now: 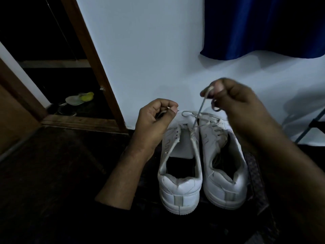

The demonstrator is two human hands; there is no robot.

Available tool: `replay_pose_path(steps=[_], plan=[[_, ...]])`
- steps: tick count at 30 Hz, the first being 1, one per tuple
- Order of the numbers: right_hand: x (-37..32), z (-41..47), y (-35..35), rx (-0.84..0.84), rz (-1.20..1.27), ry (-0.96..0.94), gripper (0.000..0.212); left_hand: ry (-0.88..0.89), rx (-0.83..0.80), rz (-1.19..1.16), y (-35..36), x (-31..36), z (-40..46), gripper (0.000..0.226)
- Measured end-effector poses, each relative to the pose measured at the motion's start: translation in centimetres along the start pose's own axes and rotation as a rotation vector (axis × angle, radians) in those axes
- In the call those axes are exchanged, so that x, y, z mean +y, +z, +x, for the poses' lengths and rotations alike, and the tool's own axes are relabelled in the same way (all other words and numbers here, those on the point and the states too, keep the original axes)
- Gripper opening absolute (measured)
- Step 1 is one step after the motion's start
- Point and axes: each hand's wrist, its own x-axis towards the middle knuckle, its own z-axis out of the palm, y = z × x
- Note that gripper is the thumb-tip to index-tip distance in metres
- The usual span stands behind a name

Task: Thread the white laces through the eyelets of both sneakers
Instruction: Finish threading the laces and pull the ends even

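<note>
Both hands raised, left hand (154,117) and right hand (233,101) seemingly pinching.

We see a dark floor (58,173) carrying two white sneakers side by side, touching, heels toward six o'clock: the left sneaker (179,191) and the right sneaker (226,182). At three o'clock of the pair, a dark patterned cloth (255,176) lies on the floor.

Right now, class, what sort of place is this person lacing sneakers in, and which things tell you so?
Probably a room at home: a blue curtain hangs against a plain white wall, and a wooden doorway opens onto a dark space with footwear on the floor.
</note>
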Motion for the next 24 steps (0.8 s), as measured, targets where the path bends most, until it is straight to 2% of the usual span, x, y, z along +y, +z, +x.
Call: replay_pose_path(steps=[2, 3, 4, 5, 6, 8, 10, 12, 13, 15, 18, 21, 22, 23, 24], plan=[[-1.0, 0.0, -0.3, 0.026, 0.452, 0.05, 0.025, 0.009, 0.001, -0.004, 0.0, 0.0, 0.1, 0.014], [-1.2, 0.0, -0.5, 0.044, 0.537, 0.074, 0.025, 0.014, 0.001, -0.01, -0.1, 0.0, 0.1, 0.014], [-1.0, 0.0, -0.7, 0.074, 0.47, 0.085, 0.025, 0.021, 0.0, -0.016, -0.1, 0.0, 0.1, 0.013], [-0.8, -0.1, -0.8, 0.099, 0.248, 0.071, 0.024, 0.032, -0.003, -0.022, -0.1, 0.0, 0.1, 0.013], [-0.2, 0.0, -0.9, 0.112, -0.088, 0.02, 0.022, 0.043, -0.002, -0.024, -0.1, 0.0, 0.1, 0.013], [1.0, 0.0, -1.0, 0.014, -0.717, -0.11, 0.02, 0.064, 0.003, -0.026, -0.1, 0.0, 0.1, 0.012], [2.1, -0.3, -0.4, -0.206, -1.024, -0.09, 0.024, 0.078, 0.013, -0.03, 0.0, 0.1, 0.0, 0.012], [2.8, -0.5, 0.3, -0.338, -1.181, -0.048, 0.027, 0.085, 0.02, -0.034, 0.0, 0.2, 0.0, 0.011], [2.9, -0.5, 0.3, -0.334, -1.176, -0.064, 0.024, 0.084, 0.019, -0.036, 0.0, 0.3, 0.0, 0.011], [2.5, -0.3, 0.0, -0.252, -0.981, -0.073, 0.02, 0.082, 0.017, -0.037, -0.1, 0.3, 0.0, 0.012], [1.2, -0.1, -0.2, -0.1, -0.335, -0.006, 0.03, 0.075, -0.016, -0.006, -0.2, 0.0, 0.1, 0.013], [0.0, -0.4, 0.3, -0.078, 0.314, 0.068, 0.03, 0.05, -0.13, 0.128, -0.2, -1.0, 0.1, 0.007], [0.0, -0.6, 0.4, -0.064, 0.354, 0.087, 0.03, 0.059, -0.163, 0.209, -0.2, -1.3, 0.2, 0.009], [0.0, -0.7, 0.4, -0.04, 0.231, 0.068, 0.03, 0.071, -0.184, 0.286, -0.2, -1.5, 0.2, 0.014], [0.2, -0.7, 0.3, -0.015, -0.024, 0.016, 0.028, 0.079, -0.194, 0.333, -0.2, -1.6, 0.2, 0.018]])
